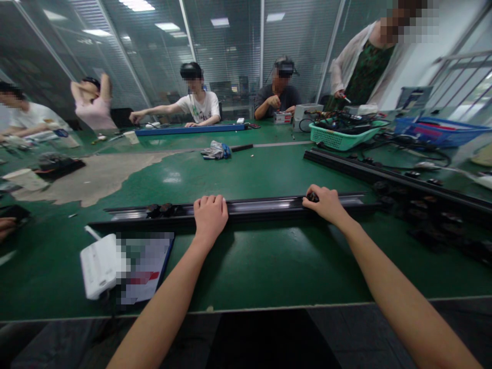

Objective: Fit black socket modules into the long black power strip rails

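A long black metal channel with a shiny inner face (261, 206) lies across the green table in front of me. My left hand (210, 218) is closed over it left of its middle, fingers over the far edge. Farther right, my right hand (325, 204) pinches a small black part (312, 197) at the channel; its exact kind is unclear. Two similar black pieces, one of them a dark round-looking piece (152, 210), sit in the channel toward its left end.
A white box-shaped device (102, 266) and a booklet (148, 277) lie front left. A second black channel (369, 171) and several loose black parts (423, 210) lie right. Beyond are gloves (216, 150), a green basket (340, 137) and a blue basket (442, 134). Several people sit or stand around.
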Tool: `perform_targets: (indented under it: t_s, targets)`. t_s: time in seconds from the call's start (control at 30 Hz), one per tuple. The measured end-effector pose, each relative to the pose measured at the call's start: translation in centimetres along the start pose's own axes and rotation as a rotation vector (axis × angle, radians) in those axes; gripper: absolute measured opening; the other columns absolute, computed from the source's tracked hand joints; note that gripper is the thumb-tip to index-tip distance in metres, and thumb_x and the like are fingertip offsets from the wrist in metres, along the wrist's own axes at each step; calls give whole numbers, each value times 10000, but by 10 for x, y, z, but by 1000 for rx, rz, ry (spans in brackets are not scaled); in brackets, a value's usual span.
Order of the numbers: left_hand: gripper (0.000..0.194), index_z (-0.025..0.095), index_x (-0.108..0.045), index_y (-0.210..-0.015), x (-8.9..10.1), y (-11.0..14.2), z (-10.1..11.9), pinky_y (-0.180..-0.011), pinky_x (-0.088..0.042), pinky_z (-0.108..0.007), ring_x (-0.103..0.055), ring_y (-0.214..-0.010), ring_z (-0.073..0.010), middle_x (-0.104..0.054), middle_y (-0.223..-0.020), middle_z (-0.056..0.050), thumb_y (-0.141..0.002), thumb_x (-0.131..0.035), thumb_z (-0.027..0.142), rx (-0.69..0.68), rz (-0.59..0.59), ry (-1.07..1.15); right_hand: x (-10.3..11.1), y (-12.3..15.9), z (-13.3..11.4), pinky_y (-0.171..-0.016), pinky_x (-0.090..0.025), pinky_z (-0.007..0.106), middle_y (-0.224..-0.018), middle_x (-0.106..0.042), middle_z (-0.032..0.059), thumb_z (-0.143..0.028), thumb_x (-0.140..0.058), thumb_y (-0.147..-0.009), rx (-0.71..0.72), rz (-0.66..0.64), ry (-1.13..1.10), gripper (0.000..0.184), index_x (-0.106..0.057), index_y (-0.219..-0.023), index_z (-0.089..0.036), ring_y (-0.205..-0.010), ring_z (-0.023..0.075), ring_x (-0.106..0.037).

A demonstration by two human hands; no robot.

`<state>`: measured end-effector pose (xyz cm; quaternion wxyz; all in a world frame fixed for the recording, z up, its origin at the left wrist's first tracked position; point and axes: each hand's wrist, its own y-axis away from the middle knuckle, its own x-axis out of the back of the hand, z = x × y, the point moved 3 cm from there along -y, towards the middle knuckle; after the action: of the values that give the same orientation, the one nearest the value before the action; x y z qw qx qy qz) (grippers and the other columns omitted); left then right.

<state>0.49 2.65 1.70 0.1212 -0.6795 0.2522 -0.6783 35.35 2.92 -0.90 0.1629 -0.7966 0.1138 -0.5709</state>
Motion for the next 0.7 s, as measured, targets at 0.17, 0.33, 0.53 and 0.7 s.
perform_targets:
  t_s: [0.17, 0.33, 0.53, 0.7]
  targets:
    - [355, 208, -643, -936, 0, 0, 0, -898, -346, -427, -557, -988, -283, -697, -990, -109, -992, -306, 306, -6, 4, -17, 0, 0, 0, -759, -286, 345, -809, -661, 50, -431, -517, -819, 6, 13, -2, 205, -552, -831, -229, -832, 251, -575]
    - [360, 207, -644, -941, 0, 0, 0, -903, -341, -430, -556, -995, -286, -695, -988, -113, -993, -302, 308, -4, 8, -7, -1, 0, 2, -755, -285, 346, -815, -662, 49, -432, -516, -821, 10, 3, -2, 203, -554, -836, -232, -839, 254, -575]
    - [357, 211, -645, -943, 0, 0, 0, -901, -339, -423, -556, -997, -283, -694, -988, -113, -994, -306, 308, -5, 8, -1, -1, 0, 4, -758, -282, 347, -827, -664, 54, -432, -510, -819, -1, -3, -5, 207, -548, -838, -230, -850, 259, -572]
    - [352, 208, -642, -938, 0, 0, 0, -893, -341, -419, -556, -990, -281, -694, -985, -108, -995, -309, 306, -10, 18, -16, 0, 0, 5, -758, -281, 349, -832, -664, 54, -425, -513, -813, -11, -11, -8, 199, -543, -833, -230, -853, 262, -572]
